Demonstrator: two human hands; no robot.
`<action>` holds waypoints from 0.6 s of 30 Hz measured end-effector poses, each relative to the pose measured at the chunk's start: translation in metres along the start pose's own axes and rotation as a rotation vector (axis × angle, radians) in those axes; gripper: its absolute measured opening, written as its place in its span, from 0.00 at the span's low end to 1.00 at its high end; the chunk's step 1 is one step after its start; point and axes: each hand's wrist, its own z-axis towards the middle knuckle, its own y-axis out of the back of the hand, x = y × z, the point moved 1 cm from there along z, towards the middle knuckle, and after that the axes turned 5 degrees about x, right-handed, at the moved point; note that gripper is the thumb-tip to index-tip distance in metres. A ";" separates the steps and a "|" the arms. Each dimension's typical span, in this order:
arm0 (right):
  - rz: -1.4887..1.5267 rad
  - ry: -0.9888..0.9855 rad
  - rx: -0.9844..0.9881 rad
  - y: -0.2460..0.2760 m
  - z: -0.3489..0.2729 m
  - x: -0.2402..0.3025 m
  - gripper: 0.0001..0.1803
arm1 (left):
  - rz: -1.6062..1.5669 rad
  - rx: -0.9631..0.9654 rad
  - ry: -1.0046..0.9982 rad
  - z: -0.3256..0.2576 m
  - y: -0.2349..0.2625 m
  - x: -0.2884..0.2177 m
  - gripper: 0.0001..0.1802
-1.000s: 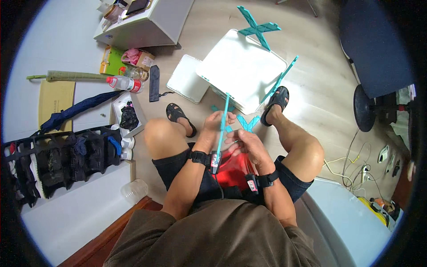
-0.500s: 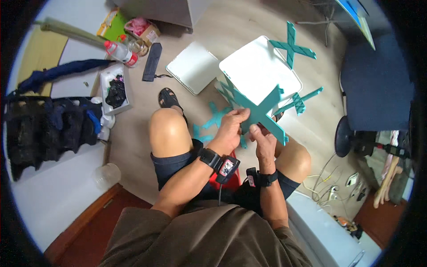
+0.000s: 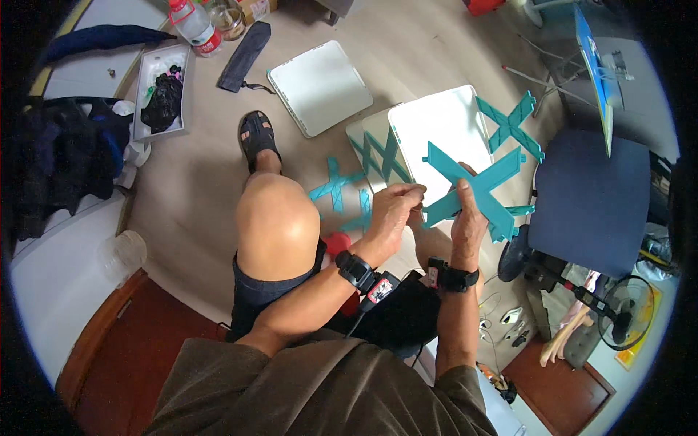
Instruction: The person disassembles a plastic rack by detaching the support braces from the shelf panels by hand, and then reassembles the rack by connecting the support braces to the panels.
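My right hand grips a teal X-shaped plastic piece, thumb on top and fingers partly hidden behind it. Beside the piece's lower left arm is my left hand, its thumb and fingertips pinched together; whatever they hold, if anything, is too small to make out. Behind the held piece stands a white box with a light flat top and teal crosses on its side. Another teal X piece lies at the box's far right. More teal cross pieces rest on the floor left of the box.
A white panel lies on the floor, with a dark folded umbrella and bottles to its left. An open carton holds a black bag. At right stand a blue chair and a fan.
My left hand has come off the teal X piece and pinches beside it. My right hand now holds the piece alone, turned and shifted right. The view has swung too.
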 end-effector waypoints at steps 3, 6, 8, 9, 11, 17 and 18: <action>-0.143 0.013 0.042 0.000 0.014 -0.005 0.26 | -0.073 -0.169 -0.030 0.016 0.013 0.012 0.13; -0.171 0.034 0.081 -0.013 0.020 -0.003 0.26 | 0.047 -0.322 -0.194 0.027 0.019 0.014 0.15; -0.243 0.050 0.119 -0.011 0.031 -0.008 0.25 | 0.070 -0.243 -0.229 0.028 0.013 0.005 0.19; -0.308 0.072 0.161 -0.013 0.035 -0.011 0.25 | 0.072 -0.250 -0.228 0.032 0.015 0.005 0.19; -0.315 0.094 0.162 -0.018 0.039 -0.014 0.22 | 0.080 -0.271 -0.278 0.038 0.019 0.002 0.25; -0.293 0.157 0.235 -0.022 0.046 -0.011 0.19 | 0.054 -0.144 -0.339 0.041 0.017 -0.008 0.29; -0.324 0.167 0.265 -0.023 0.048 -0.012 0.19 | 0.057 -0.148 -0.337 0.041 0.017 -0.010 0.29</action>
